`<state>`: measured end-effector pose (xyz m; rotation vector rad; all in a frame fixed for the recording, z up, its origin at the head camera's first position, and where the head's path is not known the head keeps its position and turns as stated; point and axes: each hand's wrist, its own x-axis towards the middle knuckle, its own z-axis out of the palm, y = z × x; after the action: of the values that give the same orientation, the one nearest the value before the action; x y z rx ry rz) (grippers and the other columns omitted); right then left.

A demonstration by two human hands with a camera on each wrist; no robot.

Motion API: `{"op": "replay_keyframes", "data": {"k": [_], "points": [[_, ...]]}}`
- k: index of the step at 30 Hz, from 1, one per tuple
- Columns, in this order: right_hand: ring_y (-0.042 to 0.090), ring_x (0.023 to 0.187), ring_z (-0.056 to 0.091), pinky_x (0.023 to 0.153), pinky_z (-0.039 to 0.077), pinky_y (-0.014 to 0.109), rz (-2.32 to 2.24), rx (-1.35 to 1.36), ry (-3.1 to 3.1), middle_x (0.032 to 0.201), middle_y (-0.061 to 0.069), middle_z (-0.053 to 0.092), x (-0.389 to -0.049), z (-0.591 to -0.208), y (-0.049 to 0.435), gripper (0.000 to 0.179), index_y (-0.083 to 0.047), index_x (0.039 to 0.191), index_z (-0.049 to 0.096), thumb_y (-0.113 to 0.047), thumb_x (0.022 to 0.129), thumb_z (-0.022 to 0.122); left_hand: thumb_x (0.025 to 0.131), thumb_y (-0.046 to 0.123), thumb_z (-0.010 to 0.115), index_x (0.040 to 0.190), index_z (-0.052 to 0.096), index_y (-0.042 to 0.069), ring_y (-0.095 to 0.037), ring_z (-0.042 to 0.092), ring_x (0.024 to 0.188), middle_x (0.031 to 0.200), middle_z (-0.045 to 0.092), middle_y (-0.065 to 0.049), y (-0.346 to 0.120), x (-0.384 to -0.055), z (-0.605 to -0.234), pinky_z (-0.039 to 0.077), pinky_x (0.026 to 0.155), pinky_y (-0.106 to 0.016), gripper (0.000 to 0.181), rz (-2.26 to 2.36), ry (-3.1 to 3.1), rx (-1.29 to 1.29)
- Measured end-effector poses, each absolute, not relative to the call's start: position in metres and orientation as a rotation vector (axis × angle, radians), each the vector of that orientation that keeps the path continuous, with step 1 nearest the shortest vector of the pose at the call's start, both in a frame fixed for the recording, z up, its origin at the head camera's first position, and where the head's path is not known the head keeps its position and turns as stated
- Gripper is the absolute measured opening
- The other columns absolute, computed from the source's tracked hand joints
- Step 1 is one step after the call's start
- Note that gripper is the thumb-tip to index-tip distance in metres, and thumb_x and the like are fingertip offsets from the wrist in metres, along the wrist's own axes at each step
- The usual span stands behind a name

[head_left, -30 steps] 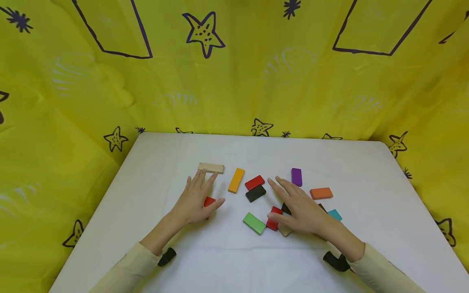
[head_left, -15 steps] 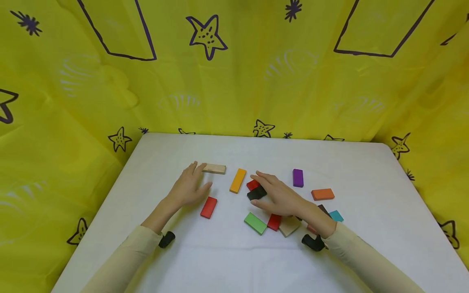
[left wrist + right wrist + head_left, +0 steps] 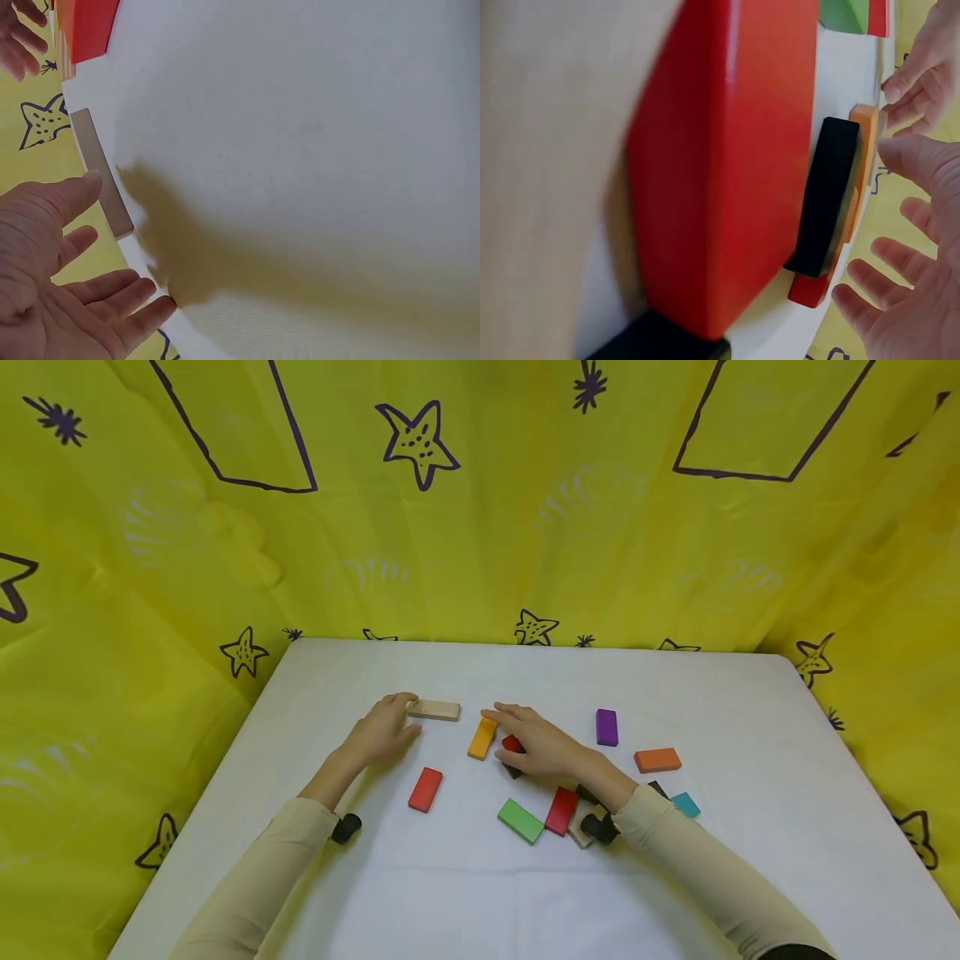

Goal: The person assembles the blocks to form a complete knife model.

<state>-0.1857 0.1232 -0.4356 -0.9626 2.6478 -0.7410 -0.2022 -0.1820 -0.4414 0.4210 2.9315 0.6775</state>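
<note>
My left hand hovers at the left end of a plain wooden block, fingers spread loosely, thumb nearest me. From the left wrist view, the thumb overlaps that wooden block and the palm holds nothing. Over the middle of the table, my right hand reaches left with relaxed fingers; its fingertips are right at the far end of a yellow-orange block. Under this hand, partly hidden, lie a red block and a black block. Nothing sits between the right fingers.
On the white table a red block lies nearer me. Green and red blocks lie beside several partly covered ones. Purple, orange and teal blocks are to the right. A yellow curtain hangs behind.
My right hand has moved left across the red and black blocks to the yellow-orange one. My left hand has shifted slightly left, uncovering the near red block. The blocks stay put.
</note>
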Motion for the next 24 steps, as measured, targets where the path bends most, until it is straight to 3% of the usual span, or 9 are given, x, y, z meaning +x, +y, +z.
{"op": "replay_keyframes", "data": {"k": [8, 15, 24], "points": [[0.039, 0.148, 0.035, 0.118, 0.034, 0.053, -0.715, -1.011, 2.646, 0.164, 0.017, 0.033, -0.197, -0.442, 0.112, 0.060, -0.011, 0.157, 0.041, -0.015, 0.101, 0.063, 0.101, 0.016, 0.065, 0.147, 0.047, 0.001, -0.045, 0.050, 0.134, 0.144, 0.051, -0.030, -0.184, -0.214, -0.443, 0.045, 0.103, -0.064, 0.052, 0.664, 2.897, 0.391], [0.039, 0.144, 0.041, 0.118, 0.033, 0.053, -0.669, -1.052, 2.644, 0.159, 0.019, 0.041, -0.203, -0.445, 0.110, 0.051, -0.003, 0.151, 0.048, -0.010, 0.102, 0.059, 0.100, 0.014, 0.065, 0.141, 0.054, 0.003, -0.041, 0.059, 0.119, 0.132, 0.061, -0.027, -0.184, -0.220, -0.440, 0.050, 0.097, -0.060, 0.044, 0.623, 2.900, 0.436], [0.031, 0.128, 0.056, 0.112, 0.044, 0.047, -0.650, -1.067, 2.690, 0.142, 0.014, 0.056, -0.205, -0.445, 0.109, 0.040, -0.004, 0.139, 0.061, -0.014, 0.100, 0.066, 0.101, 0.016, 0.065, 0.137, 0.059, 0.008, -0.043, 0.054, 0.130, 0.139, 0.060, -0.022, -0.188, -0.228, -0.440, 0.045, 0.104, -0.062, 0.038, 0.604, 2.888, 0.412]]}}
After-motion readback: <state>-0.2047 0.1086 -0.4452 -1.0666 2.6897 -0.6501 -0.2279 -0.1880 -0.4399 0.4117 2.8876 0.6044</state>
